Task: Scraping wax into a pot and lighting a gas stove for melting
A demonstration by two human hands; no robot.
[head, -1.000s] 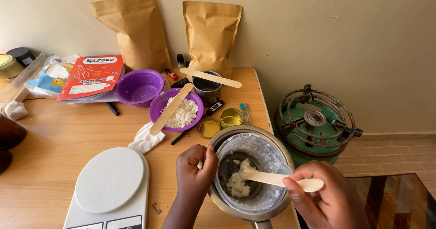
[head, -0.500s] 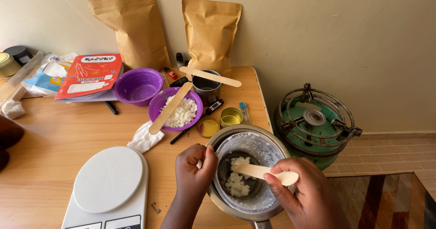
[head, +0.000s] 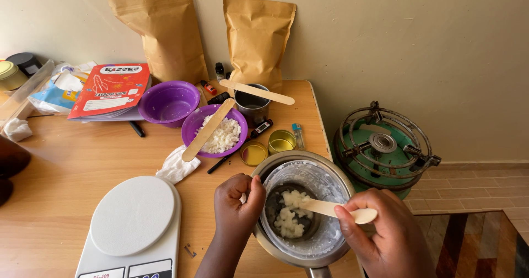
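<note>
Pot handle (head: 318, 272) cut off (bottom edge).

A plain cream wall (head: 430, 41) backs a wooden table (head: 71, 168); tan floor tiles (head: 474, 187) and a striped rug (head: 479, 239) lie right.

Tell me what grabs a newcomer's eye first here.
Front and centre, the right hand holds a wooden stick in white flakes inside a metal pot, while the left hand grips its rim. Behind, a purple bowl of flakes sits mid-table; a green gas burner stands on the floor at right.
</note>
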